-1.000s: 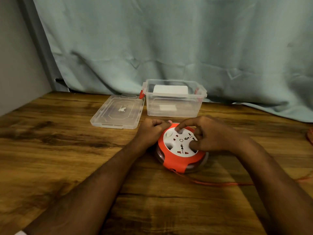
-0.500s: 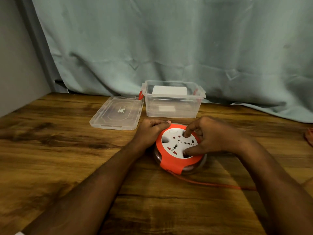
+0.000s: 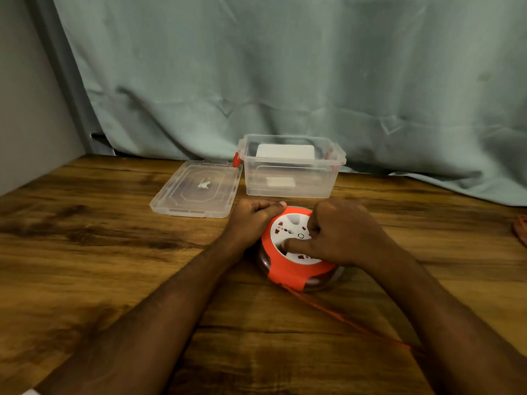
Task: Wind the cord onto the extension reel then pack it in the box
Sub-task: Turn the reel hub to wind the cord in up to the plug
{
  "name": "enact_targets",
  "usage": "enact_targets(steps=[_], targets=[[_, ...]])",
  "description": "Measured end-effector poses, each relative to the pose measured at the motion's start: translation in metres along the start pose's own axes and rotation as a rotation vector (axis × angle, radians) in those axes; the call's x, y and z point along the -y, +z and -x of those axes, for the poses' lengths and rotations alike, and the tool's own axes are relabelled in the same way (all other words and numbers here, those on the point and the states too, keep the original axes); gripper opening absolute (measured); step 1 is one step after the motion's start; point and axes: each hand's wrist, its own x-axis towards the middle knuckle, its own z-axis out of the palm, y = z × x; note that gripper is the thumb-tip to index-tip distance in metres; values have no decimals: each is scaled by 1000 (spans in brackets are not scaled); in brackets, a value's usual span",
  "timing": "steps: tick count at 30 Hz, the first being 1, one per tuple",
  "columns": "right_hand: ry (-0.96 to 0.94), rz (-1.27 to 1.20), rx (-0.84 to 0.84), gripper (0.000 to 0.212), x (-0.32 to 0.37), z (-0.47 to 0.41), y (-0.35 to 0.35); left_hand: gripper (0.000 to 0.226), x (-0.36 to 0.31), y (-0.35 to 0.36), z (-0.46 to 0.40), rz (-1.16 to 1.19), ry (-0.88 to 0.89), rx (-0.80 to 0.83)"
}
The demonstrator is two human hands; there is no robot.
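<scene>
- Reel [image 3: 288, 270] is lying flat on the surface [image 3: 99, 252], near the open box [image 3: 289, 178].
- Left hand [image 3: 252, 220] is gripping the reel's rim.
- Right hand [image 3: 339, 235] is pressing fingers into its white face.
- Cord [image 3: 342, 317] is trailing rightward.

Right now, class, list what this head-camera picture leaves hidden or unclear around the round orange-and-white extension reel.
- Thin orange cord: its far end passes under the right forearm; the remaining length is unknown.
- Round orange-and-white extension reel: the right hand covers part of its white socket face.
- Clear plastic box: white patches on it can't be identified.
- Orange object: cut off by the right edge.
</scene>
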Motion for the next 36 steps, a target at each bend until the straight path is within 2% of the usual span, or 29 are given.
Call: enact_targets(steps=[6,9,11,14,17,25,30,36], targets=[[12,-39,26,55,-6,-1,-5,19,-1,0,0,20,-4,8],[21,-88,-9,30,-16,-3,-16,20,-3,1,1,25,-12,12],[-19,-158,54,12,-22,-2,-21,20,-4,1,2,28,-5,28],[-93,-282,220,40,-29,-1,-21,20,-6,0,4,39,3,52],[-104,-308,259,52,-34,-1,-21,19,-7,0,5,26,-9,77],[-60,-215,217,62,-40,0,-19,18,-3,1,3,46,-7,78],[-22,-118,151,78,-34,-1,-16,24,0,-1,0,68,-6,26],[-84,-5,54,65,-27,0,-12,22,1,0,-1,83,7,6]])
